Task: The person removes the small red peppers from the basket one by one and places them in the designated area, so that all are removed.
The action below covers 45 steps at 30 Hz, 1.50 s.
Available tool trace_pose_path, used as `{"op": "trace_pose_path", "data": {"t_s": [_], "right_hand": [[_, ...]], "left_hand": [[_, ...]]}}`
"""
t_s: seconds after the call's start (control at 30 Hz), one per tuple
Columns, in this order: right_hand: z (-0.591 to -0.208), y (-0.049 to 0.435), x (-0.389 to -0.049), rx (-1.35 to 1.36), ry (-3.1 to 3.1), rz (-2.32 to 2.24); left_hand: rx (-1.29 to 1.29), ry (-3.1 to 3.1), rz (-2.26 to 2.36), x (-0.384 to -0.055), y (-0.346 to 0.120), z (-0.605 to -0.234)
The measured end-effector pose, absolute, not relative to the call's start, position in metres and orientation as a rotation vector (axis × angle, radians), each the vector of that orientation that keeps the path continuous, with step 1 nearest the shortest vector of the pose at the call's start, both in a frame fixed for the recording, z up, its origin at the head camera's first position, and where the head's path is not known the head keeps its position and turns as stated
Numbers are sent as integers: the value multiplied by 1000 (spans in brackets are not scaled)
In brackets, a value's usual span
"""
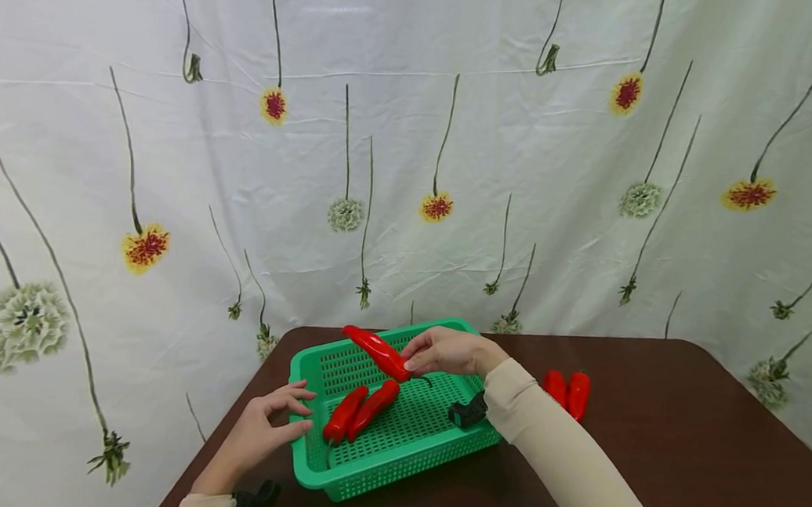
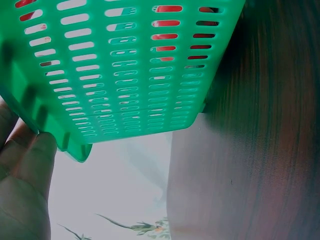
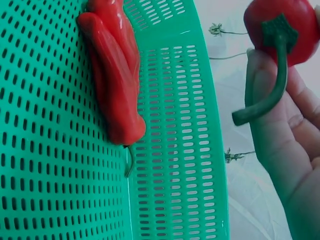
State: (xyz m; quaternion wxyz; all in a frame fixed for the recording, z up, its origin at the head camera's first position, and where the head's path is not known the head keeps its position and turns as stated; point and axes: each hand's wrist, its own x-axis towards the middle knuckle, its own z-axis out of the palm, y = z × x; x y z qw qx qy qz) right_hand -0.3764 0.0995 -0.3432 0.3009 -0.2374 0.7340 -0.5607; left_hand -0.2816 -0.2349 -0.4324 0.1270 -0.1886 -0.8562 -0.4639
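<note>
My right hand [image 1: 445, 352] pinches a red chili pepper [image 1: 375, 351] near its stem end, holding it above the green plastic basket [image 1: 406, 451]. In the right wrist view the held pepper [image 3: 295, 25] shows its cap and curved green stem toward the camera. Two more red peppers [image 1: 375, 410] lie side by side on the basket floor, toward its left end. My left hand [image 1: 262, 428] is at the basket's left rim with fingers loosely bent and spread. The left wrist view has its fingers [image 2: 35, 160] right at the rim's edge.
Two other red peppers [image 1: 577, 395] lie on the dark brown table [image 1: 655, 436] to the right of the basket, partly hidden by the right sleeve [image 1: 575, 462]. Behind the table hangs a white curtain [image 1: 414, 144] with a flower print. A black wrist strap device [image 1: 467, 412] overlaps the basket.
</note>
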Motion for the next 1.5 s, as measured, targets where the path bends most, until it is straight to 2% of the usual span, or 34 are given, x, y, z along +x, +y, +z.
{"op": "trace_pose_path", "data": {"t_s": [1.5], "right_hand": [[-336,140,-348,-628,1899,-1858]], "left_hand": [[-582,-2468,-1314,-282,-235,-431]]}}
